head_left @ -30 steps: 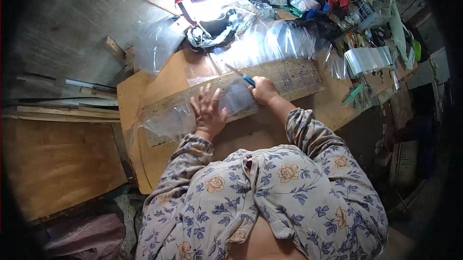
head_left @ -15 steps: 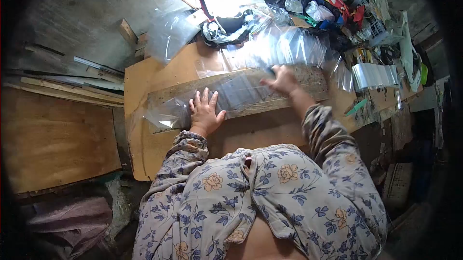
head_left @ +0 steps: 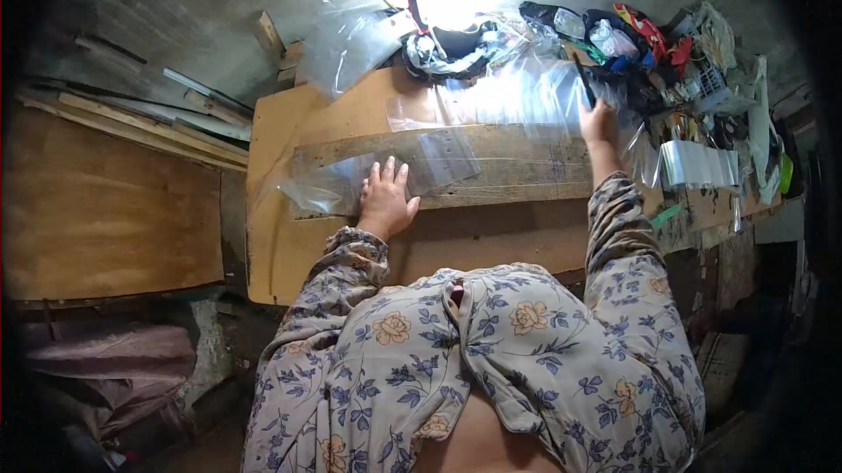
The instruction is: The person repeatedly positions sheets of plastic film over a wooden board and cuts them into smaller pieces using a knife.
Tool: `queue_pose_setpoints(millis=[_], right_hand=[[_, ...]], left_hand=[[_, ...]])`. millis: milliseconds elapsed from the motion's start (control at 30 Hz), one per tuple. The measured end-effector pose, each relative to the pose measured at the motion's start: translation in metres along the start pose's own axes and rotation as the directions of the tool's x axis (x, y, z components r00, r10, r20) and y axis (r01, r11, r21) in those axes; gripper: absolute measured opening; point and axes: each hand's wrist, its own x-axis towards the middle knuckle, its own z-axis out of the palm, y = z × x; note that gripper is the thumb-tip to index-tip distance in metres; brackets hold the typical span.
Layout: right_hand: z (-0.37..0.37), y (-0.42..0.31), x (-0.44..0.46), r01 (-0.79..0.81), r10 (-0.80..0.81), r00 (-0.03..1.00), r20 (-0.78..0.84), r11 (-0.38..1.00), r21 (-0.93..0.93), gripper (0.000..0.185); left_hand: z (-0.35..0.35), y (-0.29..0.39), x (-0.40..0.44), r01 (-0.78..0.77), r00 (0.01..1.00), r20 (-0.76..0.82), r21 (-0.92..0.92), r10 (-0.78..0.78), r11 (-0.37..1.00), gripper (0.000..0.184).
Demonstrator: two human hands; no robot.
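My left hand (head_left: 387,201) lies flat with fingers spread, pressing a clear plastic sheet (head_left: 445,160) onto a worn wooden board (head_left: 535,162). The sheet extends on both sides of the hand, with a crumpled end (head_left: 317,195) at the left. My right hand (head_left: 600,125) is raised near the board's far right end. Its fingers are closed around a narrow dark knife-like tool (head_left: 582,80) that points away from me. Behind the board lies a row of shiny clear plastic pieces (head_left: 517,94), close to the right hand.
A bright lamp (head_left: 449,1) stands at the back of the table (head_left: 272,135). Bags (head_left: 614,39) and a plastic basket (head_left: 709,80) crowd the back right. Stacked clear plastic (head_left: 699,163) and a green object (head_left: 667,216) lie at the right. Wooden slats (head_left: 149,131) are at the left.
My right hand has moved from over the middle of the board to the right and away from me, with the dark tool. The left hand keeps pressing the sheet. The view has shifted slightly.
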Motion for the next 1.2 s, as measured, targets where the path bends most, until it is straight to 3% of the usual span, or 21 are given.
queue_pose_setpoints(millis=[33,67,100,133,167,200,233,267,300,333,367,400,467,500,600,967,1100,1200], right_hand=[[-0.014,-0.031,-0.006,0.015,-0.016,1.000,0.014,0.996,0.088,0.022],[-0.002,-0.059,-0.020,-0.153,0.085,0.977,0.193,0.915,0.373,0.025],[0.013,-0.081,-0.039,0.170,-0.261,0.953,0.150,0.878,0.448,0.028],[0.012,-0.119,-0.063,0.346,-0.440,0.882,0.166,0.847,0.403,0.036],[-0.008,-0.161,-0.081,0.276,-0.363,0.781,0.508,0.931,0.240,0.044],[0.000,-0.180,-0.107,0.272,-0.332,0.833,0.442,0.942,0.195,0.047],[-0.004,-0.196,-0.114,0.209,-0.284,0.787,0.547,0.958,0.197,0.045],[-0.010,-0.206,-0.115,0.145,-0.236,0.726,0.646,0.971,0.192,0.043],[-0.012,-0.208,-0.113,0.141,-0.235,0.723,0.650,0.971,0.195,0.043],[-0.013,-0.209,-0.108,0.116,-0.249,0.699,0.670,0.964,0.237,0.040],[-0.012,-0.206,-0.105,0.095,-0.263,0.672,0.692,0.958,0.272,0.037],[-0.004,-0.202,-0.106,0.114,-0.282,0.703,0.653,0.951,0.288,0.034],[0.008,-0.196,-0.109,0.116,-0.307,0.737,0.603,0.935,0.334,0.032],[0.006,-0.198,-0.108,0.107,-0.284,0.727,0.625,0.946,0.306,0.031],[0.012,-0.198,-0.110,0.122,-0.299,0.769,0.565,0.936,0.330,0.030],[0.014,-0.196,-0.109,0.153,-0.338,0.745,0.575,0.926,0.346,0.036],[0.031,-0.194,-0.108,0.256,-0.453,0.774,0.443,0.863,0.436,0.037],[0.008,-0.198,-0.111,0.155,-0.363,0.762,0.537,0.906,0.393,0.037]], left_hand=[[-0.001,0.003,-0.001,0.014,1.000,0.017,-0.018,-0.014,1.000,0.064],[-0.001,0.005,-0.002,0.029,0.999,0.036,-0.035,-0.028,0.999,0.064],[-0.001,0.004,-0.003,0.031,0.999,0.034,-0.037,-0.030,0.999,0.064],[0.000,0.002,-0.004,0.002,0.999,0.048,-0.080,0.001,0.997,0.063],[-0.001,-0.002,-0.005,-0.025,0.998,0.060,-0.122,0.033,0.992,0.062],[-0.006,-0.006,-0.010,-0.022,0.998,0.057,-0.121,0.029,0.992,0.062],[-0.019,-0.012,-0.019,-0.045,0.998,0.031,-0.312,0.058,0.949,0.061],[-0.039,-0.019,-0.029,-0.070,0.997,0.002,-0.490,0.081,0.869,0.061],[-0.087,-0.024,-0.046,-0.211,0.977,-0.146,-0.728,0.153,0.653,0.058],[-0.155,-0.005,-0.081,-0.236,0.964,-0.261,-0.924,-0.045,0.302,0.049],[-0.201,0.004,-0.110,-0.383,0.903,-0.400,-0.915,-0.158,0.127,0.049],[-0.234,0.003,-0.138,-0.550,0.805,-0.569,-0.822,-0.167,0.148,0.049],[-0.280,-0.002,-0.177,-0.665,0.699,-0.705,-0.579,0.119,0.472,0.049],[-0.291,-0.001,-0.188,-0.672,0.690,-0.656,-0.421,0.307,0.610,0.049],[-0.293,0.001,-0.193,-0.585,0.769,-0.468,-0.239,0.435,0.775,0.050],[-0.295,0.006,-0.225,-0.472,0.818,-0.443,-0.151,0.368,0.868,0.051],[-0.291,0.008,-0.231,-0.455,0.818,-0.452,-0.131,0.356,0.881,0.051],[-0.295,0.012,-0.235,-0.444,0.825,-0.449,-0.138,0.343,0.885,0.052]])
